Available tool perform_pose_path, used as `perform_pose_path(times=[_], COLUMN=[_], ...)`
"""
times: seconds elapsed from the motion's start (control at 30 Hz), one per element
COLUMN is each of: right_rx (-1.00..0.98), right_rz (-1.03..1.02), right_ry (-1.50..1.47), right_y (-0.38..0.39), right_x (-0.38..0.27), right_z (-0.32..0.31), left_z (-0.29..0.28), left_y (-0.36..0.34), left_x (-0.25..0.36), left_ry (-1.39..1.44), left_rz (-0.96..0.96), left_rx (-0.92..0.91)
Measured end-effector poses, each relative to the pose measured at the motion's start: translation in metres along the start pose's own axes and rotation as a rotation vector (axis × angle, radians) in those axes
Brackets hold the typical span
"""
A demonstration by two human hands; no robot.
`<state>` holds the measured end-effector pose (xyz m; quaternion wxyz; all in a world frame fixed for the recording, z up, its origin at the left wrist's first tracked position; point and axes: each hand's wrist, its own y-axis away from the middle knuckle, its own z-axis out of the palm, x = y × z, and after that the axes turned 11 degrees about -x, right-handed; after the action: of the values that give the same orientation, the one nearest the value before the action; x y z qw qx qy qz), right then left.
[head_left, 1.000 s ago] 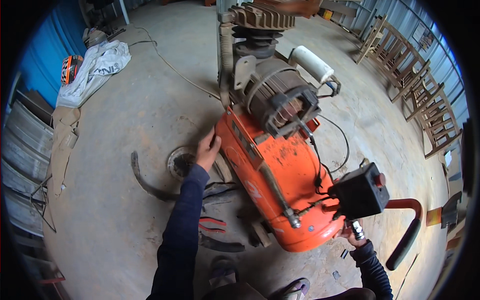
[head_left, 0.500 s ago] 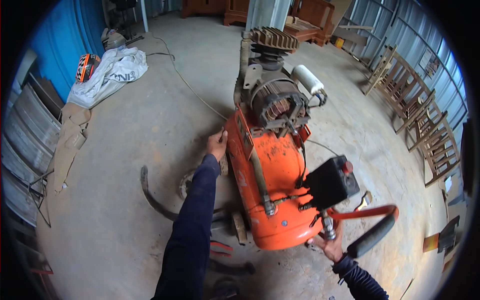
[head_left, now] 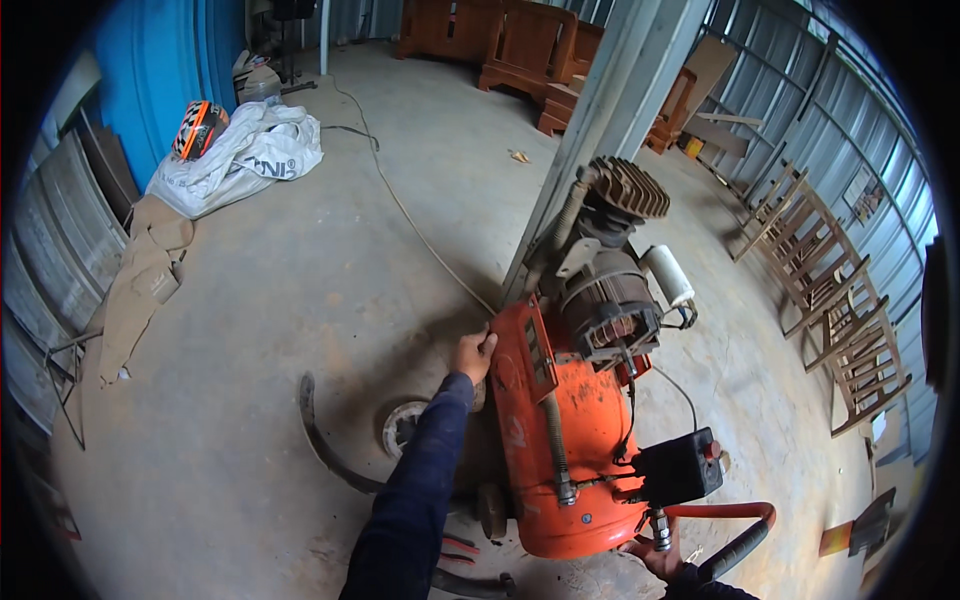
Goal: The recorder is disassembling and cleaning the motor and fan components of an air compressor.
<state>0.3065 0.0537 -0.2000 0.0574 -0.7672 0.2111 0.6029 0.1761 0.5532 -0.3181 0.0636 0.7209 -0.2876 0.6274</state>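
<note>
An orange air compressor tank (head_left: 585,455) lies on the concrete floor, with a grey motor (head_left: 608,310), a finned pump head (head_left: 628,187) and a black switch box (head_left: 678,467) on top. My left hand (head_left: 472,352) grips the orange mounting plate's (head_left: 525,350) left edge. At the near end of the tank, my right hand (head_left: 655,555) holds a metal fitting under the switch box, beside the red handle (head_left: 735,525) with its black grip.
A grey steel post (head_left: 620,110) rises just behind the compressor. A loose belt (head_left: 325,445) and a wheel (head_left: 400,425) lie left of the tank, with red-handled pliers (head_left: 455,545) nearby. White sack (head_left: 245,150), cord (head_left: 400,200), wooden chair frames (head_left: 835,290) and furniture (head_left: 520,45) ring the floor.
The view has lifted and shifted left, so the compressor now sits lower right in view. Both hands keep the same holds on the plate and the near end.
</note>
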Motion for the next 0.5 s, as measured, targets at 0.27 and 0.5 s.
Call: perform_pose_path(times=[0.27,0.5], right_rx=[0.197,0.182], right_rz=[0.114,0.061], right_ry=[0.373,0.393], right_y=[0.011,0.021], right_x=[-0.012,0.014], right_z=[0.026,0.023], left_z=[0.001,0.002], left_y=[0.072,0.095], left_x=[0.114,0.149], left_ry=[-0.120,-0.052], left_rz=[-0.244,-0.244], left_rx=[-0.030,-0.405])
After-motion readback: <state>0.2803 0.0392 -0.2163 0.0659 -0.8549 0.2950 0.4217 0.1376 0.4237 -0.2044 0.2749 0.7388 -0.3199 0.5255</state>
